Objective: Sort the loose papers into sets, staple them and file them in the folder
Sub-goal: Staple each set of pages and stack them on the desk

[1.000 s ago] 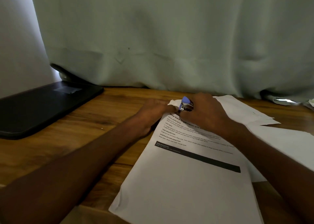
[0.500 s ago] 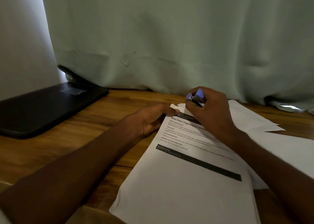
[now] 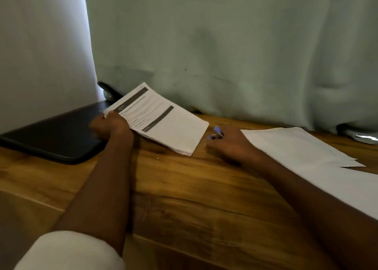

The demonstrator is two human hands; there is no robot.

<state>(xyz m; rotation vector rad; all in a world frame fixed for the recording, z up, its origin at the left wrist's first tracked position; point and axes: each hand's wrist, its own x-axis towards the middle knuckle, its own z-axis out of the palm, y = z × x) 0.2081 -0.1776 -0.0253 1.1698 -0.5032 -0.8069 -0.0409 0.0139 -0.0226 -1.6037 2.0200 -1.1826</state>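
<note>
A printed paper set (image 3: 163,124) is tilted above the closed black folder (image 3: 55,134); loose white sheets (image 3: 302,155) lie flat at right.

The left hand (image 3: 111,126) has carried the paper set (image 3: 163,122) toward the folder (image 3: 55,134).

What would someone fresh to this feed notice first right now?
The left hand holds a printed paper set lifted at a tilt, its near corner low over the wooden table, beside the black folder at far left. The right hand rests on the table gripping a small purple stapler, with loose white papers spread to its right.
</note>
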